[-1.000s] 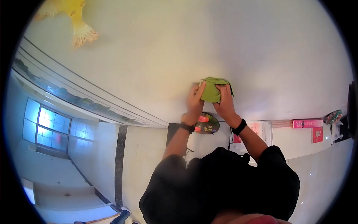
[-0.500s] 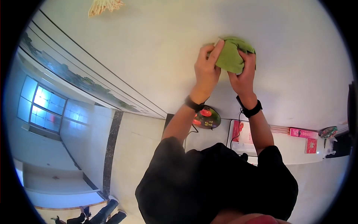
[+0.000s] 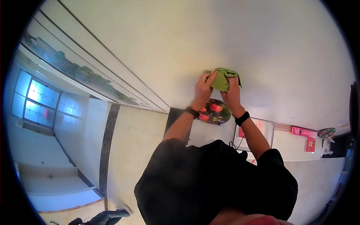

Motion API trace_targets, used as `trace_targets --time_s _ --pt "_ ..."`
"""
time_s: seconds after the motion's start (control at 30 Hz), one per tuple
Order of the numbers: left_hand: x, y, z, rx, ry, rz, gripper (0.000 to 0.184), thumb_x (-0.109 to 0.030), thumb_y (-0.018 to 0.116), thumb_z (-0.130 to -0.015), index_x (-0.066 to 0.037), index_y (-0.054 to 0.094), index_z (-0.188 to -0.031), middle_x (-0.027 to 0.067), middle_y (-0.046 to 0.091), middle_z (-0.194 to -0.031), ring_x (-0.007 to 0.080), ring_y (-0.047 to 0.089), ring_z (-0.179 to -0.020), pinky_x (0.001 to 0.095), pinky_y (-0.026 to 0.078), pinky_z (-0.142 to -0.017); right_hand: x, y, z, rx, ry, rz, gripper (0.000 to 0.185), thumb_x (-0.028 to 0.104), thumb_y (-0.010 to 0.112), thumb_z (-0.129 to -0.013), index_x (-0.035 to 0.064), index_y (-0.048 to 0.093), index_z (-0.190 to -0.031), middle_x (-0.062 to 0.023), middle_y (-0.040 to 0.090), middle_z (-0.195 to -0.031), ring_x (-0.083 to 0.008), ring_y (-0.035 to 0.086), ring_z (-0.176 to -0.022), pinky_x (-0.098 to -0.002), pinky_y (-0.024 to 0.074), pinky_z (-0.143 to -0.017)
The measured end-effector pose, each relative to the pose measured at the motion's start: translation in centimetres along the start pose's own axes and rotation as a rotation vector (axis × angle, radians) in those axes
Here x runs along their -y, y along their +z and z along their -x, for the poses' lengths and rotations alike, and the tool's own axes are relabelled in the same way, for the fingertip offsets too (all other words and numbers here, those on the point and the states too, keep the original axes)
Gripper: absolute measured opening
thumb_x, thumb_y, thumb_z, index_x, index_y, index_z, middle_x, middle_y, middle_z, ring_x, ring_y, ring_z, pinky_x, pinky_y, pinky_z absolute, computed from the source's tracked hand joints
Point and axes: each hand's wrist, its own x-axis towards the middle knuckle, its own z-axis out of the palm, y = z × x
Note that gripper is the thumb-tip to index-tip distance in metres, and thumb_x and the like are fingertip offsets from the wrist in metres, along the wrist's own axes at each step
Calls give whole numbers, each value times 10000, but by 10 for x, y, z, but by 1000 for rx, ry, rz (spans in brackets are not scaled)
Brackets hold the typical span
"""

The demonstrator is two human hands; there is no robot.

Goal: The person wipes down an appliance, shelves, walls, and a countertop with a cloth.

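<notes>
A folded green cloth is held between my two hands in front of the pale wall. My left hand grips its left side, with the index finger stretched along the edge. Beside those fingers shows a small pale flat piece that I cannot make out. My right hand holds the cloth's right side, fingers bent over it. Each wrist wears a dark band. Just below the hands is a round dark object with red fruit pictures. Whether the cloth touches the wall I cannot tell.
A clear-edged tray or box stands below my right forearm. Further right lie a pink box and a red packet. Dark lines and a landscape picture run along the left. A person's legs show at lower left.
Both hands and the cloth have come lower in view, nearer the round object. The view has shifted, and the pale fringed thing at top left is out of sight.
</notes>
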Motion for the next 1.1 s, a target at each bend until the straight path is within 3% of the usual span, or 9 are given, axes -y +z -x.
trace_targets --time_s 0.4,0.47,0.63,0.83,0.97,1.1 --pt "42 -129 -112 -256 82 0 707 146 618 -641 -161 624 -1278 92 592 -1027 283 627 -858 360 530 -708 130 61 -117 -202 -305 32 516 -8 685 -693 28 491 -1169 -198 497 -1090 -425 531 -972 -458 485 -761" --pt "48 -138 -125 -275 105 35 676 159 601 -641 -119 636 -1256 98 583 -991 271 626 -843 339 533 -718 137 72 -129 -265 -345 48 516 11 703 -684 27 502 -1159 -192 510 -1063 -408 534 -970 -446 484 -757" --pt "78 -124 -98 -279 106 104 700 131 640 -624 -191 653 -1245 72 595 -985 258 611 -808 361 520 -653 120 100 -111 -322 -326 124 512 79 765 -670 35 535 -1125 -153 525 -1018 -367 529 -943 -420 480 -753" --pt "113 -95 -28 -175 57 134 637 100 648 -615 -192 691 -1180 31 588 -945 233 600 -788 339 523 -630 73 140 -48 -264 -186 187 488 62 766 -699 34 535 -1129 -153 539 -1054 -362 512 -984 -426 457 -821" --pt "137 -67 35 -40 2 130 556 78 634 -644 -211 723 -1111 9 601 -903 206 608 -787 318 520 -628 29 172 13 -236 76 72 456 35 745 -721 32 520 -1118 -151 542 -1065 -370 502 -1001 -426 443 -845" --pt "149 -55 110 325 -221 200 583 4 675 -679 -183 641 -1230 64 609 -983 287 613 -869 372 525 -723 -3 184 82 -22 395 47 388 33 741 -719 27 539 -1050 -161 559 -1065 -363 558 -950 -416 469 -809"
